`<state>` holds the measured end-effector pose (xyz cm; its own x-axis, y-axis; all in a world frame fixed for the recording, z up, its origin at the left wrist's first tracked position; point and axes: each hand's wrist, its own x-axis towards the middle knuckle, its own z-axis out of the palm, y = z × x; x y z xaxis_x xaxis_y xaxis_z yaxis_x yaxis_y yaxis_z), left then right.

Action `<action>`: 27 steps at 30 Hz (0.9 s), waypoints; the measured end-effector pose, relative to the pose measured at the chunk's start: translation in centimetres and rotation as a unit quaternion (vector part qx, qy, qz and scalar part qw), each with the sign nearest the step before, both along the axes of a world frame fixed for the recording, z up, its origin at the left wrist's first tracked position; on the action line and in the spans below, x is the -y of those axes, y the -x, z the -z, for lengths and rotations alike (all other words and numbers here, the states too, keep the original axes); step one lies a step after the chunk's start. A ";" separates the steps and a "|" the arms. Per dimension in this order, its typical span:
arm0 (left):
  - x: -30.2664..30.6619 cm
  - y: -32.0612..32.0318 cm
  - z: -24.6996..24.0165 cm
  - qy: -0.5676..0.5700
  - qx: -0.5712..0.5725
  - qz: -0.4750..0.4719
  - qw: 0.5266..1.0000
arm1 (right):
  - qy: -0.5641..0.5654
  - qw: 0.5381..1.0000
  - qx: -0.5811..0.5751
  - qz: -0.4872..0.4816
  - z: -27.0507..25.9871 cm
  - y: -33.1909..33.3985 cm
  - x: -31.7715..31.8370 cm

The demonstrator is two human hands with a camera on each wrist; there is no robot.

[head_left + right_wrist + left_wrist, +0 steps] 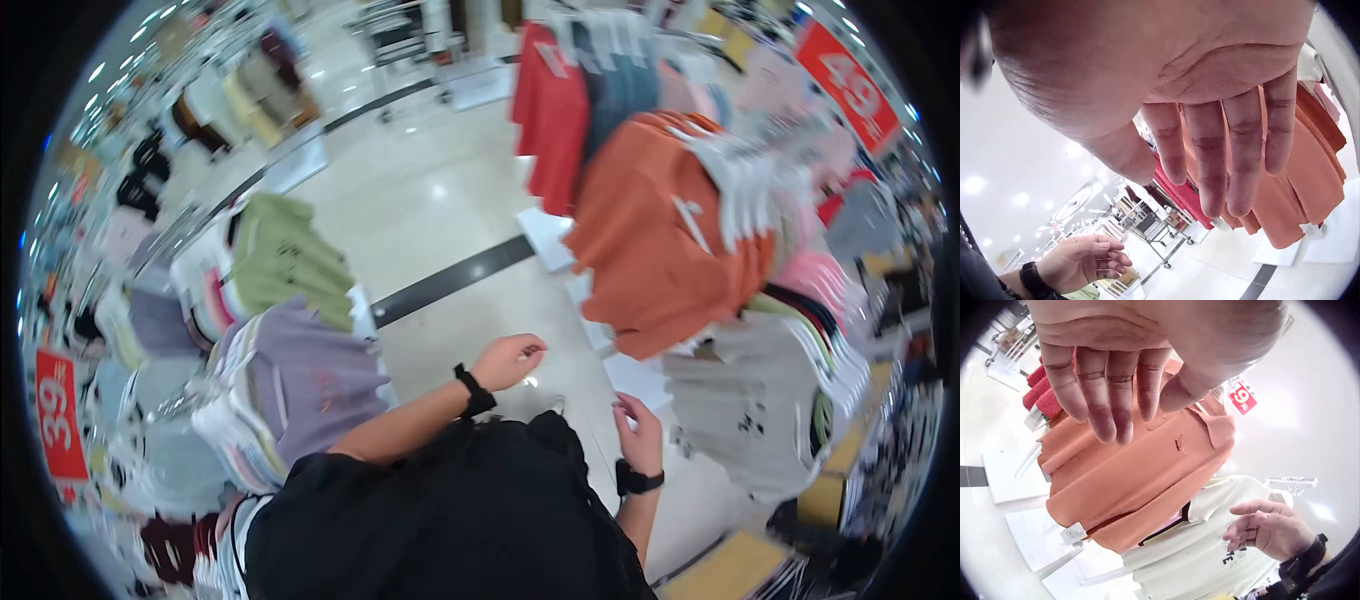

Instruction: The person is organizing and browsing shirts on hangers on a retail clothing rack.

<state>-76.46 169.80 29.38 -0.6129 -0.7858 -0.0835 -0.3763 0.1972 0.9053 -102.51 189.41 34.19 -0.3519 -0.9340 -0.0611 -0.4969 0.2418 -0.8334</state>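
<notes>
My left hand (510, 358) hovers in front of my chest with loosely curled fingers and holds nothing. In the left wrist view its fingers (1110, 394) hang relaxed in front of an orange polo shirt (1141, 475). My right hand (637, 428) is lower and to the right, empty, near a rack of cream printed shirts (750, 400). In the right wrist view its fingers (1229, 156) are almost straight, with the orange shirts (1297, 200) behind them. Each wrist wears a black band. The rack of orange shirts (660, 230) hangs just beyond both hands.
Red shirts (550, 110) hang behind the orange ones. To the left hang a green shirt (285, 255) and lavender shirts (300, 375). Red price signs stand at the left (58, 415) and top right (848, 85). A black stripe (450, 280) crosses the pale shop floor.
</notes>
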 end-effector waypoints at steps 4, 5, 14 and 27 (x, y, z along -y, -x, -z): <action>1.6 -3.3 1.9 -0.021 -0.021 -0.049 0.998 | -0.045 0.999 0.015 0.006 0.9 -1.0 3.0; 2.2 -3.5 2.0 -0.027 -0.011 -0.043 0.999 | -0.049 0.998 0.023 -0.013 2.0 -0.9 4.1; 9.1 -3.7 4.5 -0.086 0.029 -0.070 0.993 | -0.054 0.984 -0.009 -0.170 7.9 -0.1 20.4; 13.3 -17.1 2.7 -0.175 0.197 -0.336 0.904 | -0.074 0.866 -0.049 -0.492 3.9 -11.3 48.8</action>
